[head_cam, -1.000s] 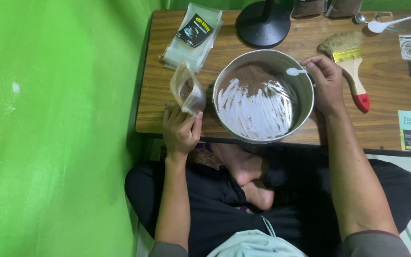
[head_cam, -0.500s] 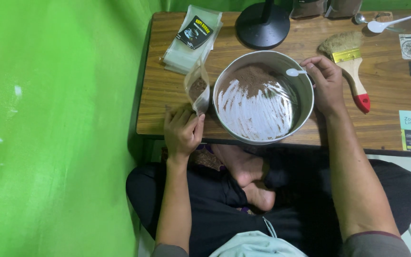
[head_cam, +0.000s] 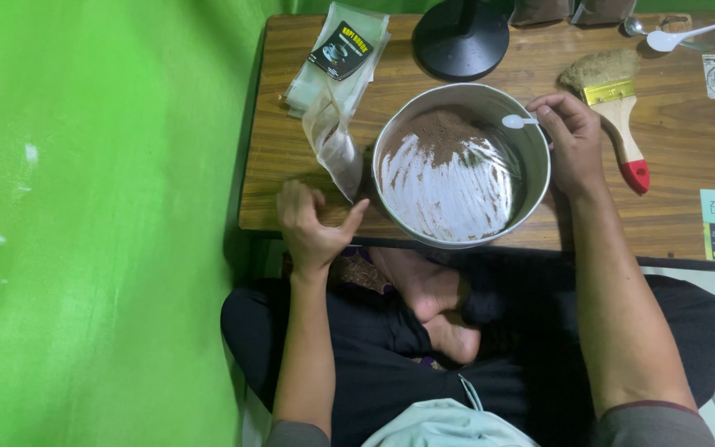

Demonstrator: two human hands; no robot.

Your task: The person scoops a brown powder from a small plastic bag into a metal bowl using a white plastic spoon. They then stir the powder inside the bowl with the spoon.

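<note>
Left hand [head_cam: 314, 225], at centre left of the frame, pinches the bottom of a small clear pouch [head_cam: 334, 145] standing beside a steel bowl [head_cam: 539, 157]. Right hand [head_cam: 571, 142] grips a white plastic spoon [head_cam: 519, 122] over the bowl's upper right rim; brown powder [head_cam: 436, 132] lies inside. A paintbrush [head_cam: 614, 99] rests further right on the wooden table [head_cam: 283, 165].

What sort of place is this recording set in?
Probably a small home packing corner: a low wooden table against a green backdrop, with a metal bowl of brown powder and clear pouches.
</note>
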